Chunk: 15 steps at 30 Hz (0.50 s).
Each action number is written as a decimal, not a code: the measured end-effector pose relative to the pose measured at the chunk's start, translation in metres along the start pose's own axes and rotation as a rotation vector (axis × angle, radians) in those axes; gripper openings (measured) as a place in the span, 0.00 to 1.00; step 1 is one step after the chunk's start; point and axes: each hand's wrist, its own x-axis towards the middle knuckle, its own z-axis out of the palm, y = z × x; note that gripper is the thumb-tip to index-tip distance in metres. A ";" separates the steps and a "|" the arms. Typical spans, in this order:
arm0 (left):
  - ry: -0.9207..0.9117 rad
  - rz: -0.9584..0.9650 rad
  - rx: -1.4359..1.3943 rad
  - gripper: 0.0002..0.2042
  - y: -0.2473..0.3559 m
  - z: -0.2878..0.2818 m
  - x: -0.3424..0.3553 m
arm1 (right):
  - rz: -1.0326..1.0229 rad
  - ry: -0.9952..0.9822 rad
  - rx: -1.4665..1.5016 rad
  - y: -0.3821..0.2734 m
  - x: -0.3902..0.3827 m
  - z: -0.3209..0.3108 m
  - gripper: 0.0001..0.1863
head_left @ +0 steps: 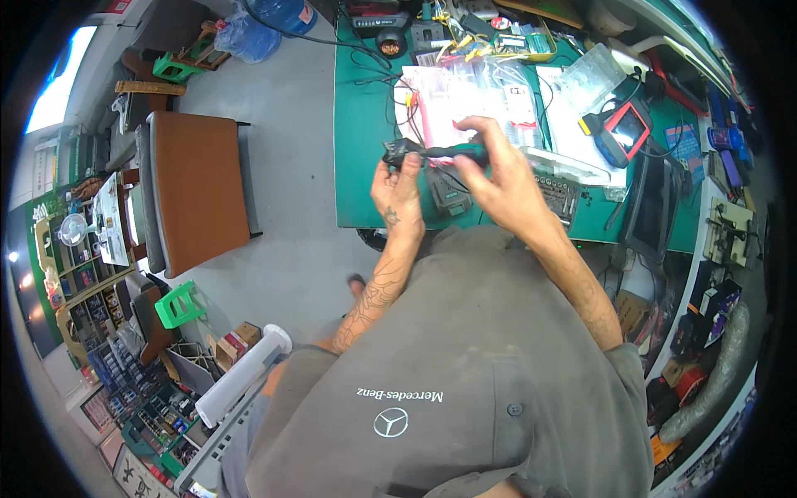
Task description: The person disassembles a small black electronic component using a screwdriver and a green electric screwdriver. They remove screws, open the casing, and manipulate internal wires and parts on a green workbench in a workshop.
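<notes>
Green workbench (365,124): 2 hands, left hand (398,187), right hand (496,178), grip 1 black tool (432,153).

You wear a grey shirt (465,365) with short sleeves. It fills the bottom middle of the frame. It has a collar and small grey buttons; one button sits low and a bit to the right. There is white writing and a small round white sign on the chest, near the bottom middle. The cloth looks soft and a little wrinkled.

Your arms are bare below the sleeves. Your left arm (378,290), in the middle of the frame, has dark drawings inked all along it. A small dark mark sits near the wrist of your left hand (398,187). Your right arm (581,282) also has faint drawings. Your right hand (498,178) wears no glove or ring that shows.
</notes>
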 end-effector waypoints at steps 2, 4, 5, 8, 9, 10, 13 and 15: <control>0.035 -0.032 0.048 0.18 -0.004 -0.014 0.002 | -0.068 -0.012 0.073 0.024 0.005 0.018 0.19; 0.099 -0.108 0.043 0.18 0.000 -0.030 -0.001 | 0.162 -0.202 0.007 0.014 0.008 0.021 0.20; 0.116 -0.082 0.073 0.18 -0.006 -0.038 0.001 | 0.170 -0.169 0.049 0.020 0.009 0.028 0.20; 0.148 -0.073 0.151 0.18 -0.015 -0.053 0.002 | 0.159 -0.038 0.164 0.042 0.002 0.051 0.20; 0.156 -0.082 0.172 0.18 -0.017 -0.056 0.001 | 0.126 0.013 0.188 0.044 -0.003 0.056 0.21; 0.169 -0.080 0.175 0.18 -0.021 -0.057 0.000 | 0.096 0.072 0.200 0.048 -0.008 0.060 0.22; 0.198 -0.080 0.191 0.18 -0.029 -0.068 -0.005 | 0.213 -0.023 0.224 0.049 -0.010 0.062 0.19; 0.194 -0.079 0.211 0.18 -0.033 -0.074 -0.008 | 0.303 -0.060 0.191 0.051 -0.014 0.058 0.18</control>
